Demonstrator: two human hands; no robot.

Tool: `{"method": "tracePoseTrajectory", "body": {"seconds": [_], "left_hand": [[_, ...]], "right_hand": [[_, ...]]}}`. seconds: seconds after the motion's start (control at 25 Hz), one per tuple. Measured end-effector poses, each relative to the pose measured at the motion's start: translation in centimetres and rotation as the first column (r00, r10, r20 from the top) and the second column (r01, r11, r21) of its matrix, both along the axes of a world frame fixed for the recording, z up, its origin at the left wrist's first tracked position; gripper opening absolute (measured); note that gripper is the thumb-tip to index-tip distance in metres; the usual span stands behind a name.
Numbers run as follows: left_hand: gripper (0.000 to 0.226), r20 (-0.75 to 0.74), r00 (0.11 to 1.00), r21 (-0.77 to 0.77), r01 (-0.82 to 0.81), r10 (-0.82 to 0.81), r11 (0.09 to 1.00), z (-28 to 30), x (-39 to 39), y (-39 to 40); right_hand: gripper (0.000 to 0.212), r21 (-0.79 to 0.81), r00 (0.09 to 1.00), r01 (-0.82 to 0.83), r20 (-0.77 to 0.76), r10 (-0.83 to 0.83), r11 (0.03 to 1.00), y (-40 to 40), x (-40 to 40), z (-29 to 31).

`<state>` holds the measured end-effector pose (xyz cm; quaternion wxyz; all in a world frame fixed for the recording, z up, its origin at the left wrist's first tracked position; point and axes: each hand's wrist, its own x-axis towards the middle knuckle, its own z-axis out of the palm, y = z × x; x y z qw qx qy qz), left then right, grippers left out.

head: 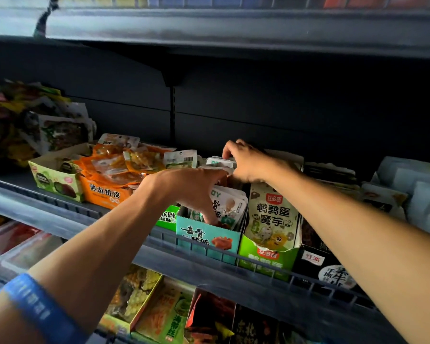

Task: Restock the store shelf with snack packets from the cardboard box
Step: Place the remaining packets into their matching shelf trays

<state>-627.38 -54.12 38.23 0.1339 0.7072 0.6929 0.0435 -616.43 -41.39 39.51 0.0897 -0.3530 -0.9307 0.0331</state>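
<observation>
A teal display box (pixel 207 238) stands at the front of the dark shelf (pixel 258 266), filled with upright white snack packets (pixel 230 207). My left hand (pixel 191 188) reaches down into this box, fingers curled among the front packets. Behind it, my right hand (pixel 248 161) grips the top edge of the rear white packets (pixel 219 162). The cardboard supply box is out of view.
An orange display box (pixel 104 193) heaped with orange packets and a green-cream box (pixel 57 181) sit to the left. A green quail-egg box (pixel 271 224) and a black box (pixel 328 266) stand to the right. More snacks fill the shelf below (pixel 159 309).
</observation>
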Motion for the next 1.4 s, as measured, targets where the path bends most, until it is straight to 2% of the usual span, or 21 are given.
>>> {"method": "tracePoseTrajectory", "body": {"seconds": [0.08,0.12,0.24,0.32,0.36,0.4,0.48,0.6,0.68,0.72,0.76,0.84,0.92,0.96,1.0,1.08,1.2,1.24,1.32,1.4], "left_hand": [[0.097,-0.009,1.0,0.044,0.006,-0.006,0.999,0.3,0.1,-0.2],[0.095,-0.014,1.0,0.095,0.018,-0.017,0.995,0.3,-0.1,-0.4],[0.077,-0.135,0.99,0.32,0.081,-0.039,0.944,-0.3,-0.6,-1.4],[0.084,-0.249,0.968,0.379,0.099,-0.002,0.92,-1.9,-0.6,-1.5],[0.089,-0.256,0.966,0.36,0.067,0.03,0.93,-2.6,-0.6,-1.5],[0.094,-0.202,0.978,0.328,0.012,0.058,0.945,-3.0,-0.9,-1.4],[0.105,0.033,0.994,0.269,-0.107,0.102,0.957,-3.2,-1.3,-1.1],[0.118,0.295,0.952,0.291,-0.167,0.078,0.942,-3.5,-1.1,-1.1],[0.113,0.427,0.902,0.283,-0.195,0.058,0.939,-3.6,-0.9,-1.3],[0.109,0.48,0.876,0.262,-0.2,0.053,0.944,-3.5,-0.8,-1.3],[0.106,0.557,0.829,0.243,-0.215,0.045,0.946,-3.4,-0.6,-1.4],[0.103,0.786,0.618,0.2,-0.307,0.035,0.931,-3.5,-0.6,-1.2],[0.101,0.91,0.415,0.162,-0.403,0.022,0.901,-3.8,-0.6,-1.2],[0.098,0.934,0.358,0.146,-0.438,0.023,0.887,-4.0,-0.7,-1.2],[0.096,0.946,0.323,0.136,-0.456,0.022,0.88,-4.1,-0.7,-1.2],[0.094,0.941,0.337,0.141,-0.432,0.014,0.891,-4.0,-0.3,-1.3],[0.087,0.858,0.514,0.22,-0.359,-0.005,0.907,-4.2,0.4,-1.6],[0.083,0.843,0.537,0.235,-0.357,-0.008,0.904,-4.2,0.5,-1.7],[0.083,0.843,0.538,0.249,-0.376,-0.009,0.893,-4.5,0.3,-1.6],[0.093,0.838,0.545,0.257,-0.377,-0.012,0.89,-4.7,0.0,-1.7]], "right_hand": [[0.07,-0.003,1.0,0.014,0.018,-0.014,1.0,0.1,0.0,-0.4],[0.068,-0.026,1.0,0.019,0.022,-0.018,0.999,0.1,-0.1,-0.4],[0.044,-0.078,0.996,0.01,0.085,-0.003,0.997,0.4,-0.2,-0.1],[0.029,-0.096,0.996,-0.006,0.091,0.014,0.995,0.0,0.1,0.3],[0.023,-0.099,0.995,-0.007,0.103,0.017,0.995,-0.2,0.1,0.5],[0.019,-0.102,0.994,-0.008,0.105,0.019,0.995,-0.3,0.2,0.5],[0.02,-0.109,0.998,-0.019,0.063,0.026,0.994,-0.1,0.5,0.8],[0.052,-0.213,0.998,-0.051,-0.038,0.043,0.976,-0.4,1.4,1.5],[0.063,-0.158,1.0,0.014,-0.014,-0.016,0.987,-0.8,2.2,2.2],[0.058,-0.066,0.998,0.059,0.018,-0.058,0.996,-1.0,2.5,2.5],[0.048,0.045,0.994,0.102,0.028,-0.104,0.994,-1.4,2.8,2.8],[0.029,0.195,0.984,0.14,-0.137,-0.115,0.971,-3.0,3.6,2.8],[0.023,0.184,0.945,0.146,-0.317,-0.082,0.972,-5.5,4.7,1.5],[0.022,0.14,0.948,0.12,-0.311,-0.072,0.983,-6.9,5.3,0.6],[0.022,0.13,0.972,0.095,-0.224,-0.064,0.987,-8.4,5.8,0.0],[0.023,0.12,0.996,0.082,-0.04,-0.077,0.989,-8.5,6.5,-0.6],[0.032,0.037,0.991,0.083,-0.105,-0.079,0.996,-6.3,5.5,1.7],[0.031,0.072,0.997,0.073,-0.041,-0.07,0.995,-5.6,4.9,2.2],[0.028,0.12,0.98,0.022,0.192,-0.045,0.992,-4.4,3.7,2.2],[0.031,0.08,0.954,0.027,0.296,-0.05,0.996,-3.8,2.8,1.6]]}}
